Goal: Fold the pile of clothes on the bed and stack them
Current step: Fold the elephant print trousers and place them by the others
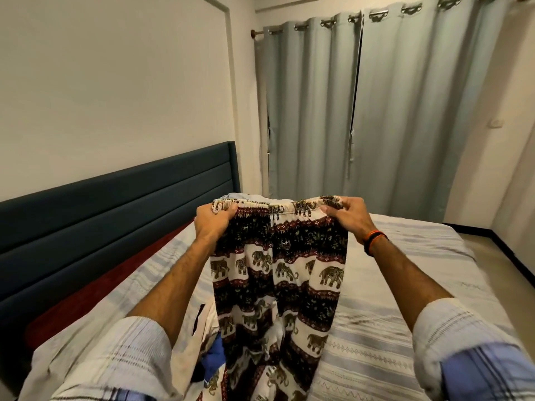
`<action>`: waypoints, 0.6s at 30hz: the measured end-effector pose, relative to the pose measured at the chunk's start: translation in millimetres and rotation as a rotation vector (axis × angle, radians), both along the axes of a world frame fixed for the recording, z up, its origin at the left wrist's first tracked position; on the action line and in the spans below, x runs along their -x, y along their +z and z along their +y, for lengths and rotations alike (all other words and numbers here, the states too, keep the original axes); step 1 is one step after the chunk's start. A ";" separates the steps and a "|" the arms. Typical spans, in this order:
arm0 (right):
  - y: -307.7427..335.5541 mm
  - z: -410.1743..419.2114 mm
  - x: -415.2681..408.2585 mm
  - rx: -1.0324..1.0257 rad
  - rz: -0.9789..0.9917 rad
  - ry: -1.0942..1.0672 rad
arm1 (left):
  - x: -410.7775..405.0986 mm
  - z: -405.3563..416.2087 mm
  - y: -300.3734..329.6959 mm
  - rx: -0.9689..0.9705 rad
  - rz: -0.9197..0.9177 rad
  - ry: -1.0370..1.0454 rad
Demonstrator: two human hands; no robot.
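Observation:
I hold a pair of elephant-print trousers (278,273), black, white and dark red, up in front of me by the elastic waistband. My left hand (212,219) grips the waistband's left end and my right hand (346,217) grips its right end. The legs hang straight down over the bed (405,314). Below the trousers, near my left forearm, lie more clothes (212,357), a white piece and a blue one, mostly hidden. A pale blue garment (240,196) peeks out just behind the waistband.
The bed has a pale striped sheet and a dark blue padded headboard (115,209) along the left wall, with a red strip (95,287) beside the mattress. Grey curtains (376,111) hang behind the bed. Bare floor (486,250) shows at the right.

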State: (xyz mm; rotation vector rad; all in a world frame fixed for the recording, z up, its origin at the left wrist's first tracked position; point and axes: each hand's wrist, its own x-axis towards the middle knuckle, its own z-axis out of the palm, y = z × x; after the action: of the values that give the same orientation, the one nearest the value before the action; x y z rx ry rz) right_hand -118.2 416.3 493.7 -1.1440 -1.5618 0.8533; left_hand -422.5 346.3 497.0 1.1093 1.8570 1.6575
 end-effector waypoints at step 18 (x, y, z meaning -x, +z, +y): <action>47.6 1.2 1.9 0.356 0.554 0.594 | 15.6 -35.8 45.4 0.007 -0.547 -0.636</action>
State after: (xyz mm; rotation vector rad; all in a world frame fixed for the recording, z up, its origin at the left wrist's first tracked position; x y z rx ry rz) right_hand -120.1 417.4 541.3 -0.5757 -1.3062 1.7329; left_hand -438.2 310.5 542.4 0.9722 1.0245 1.3792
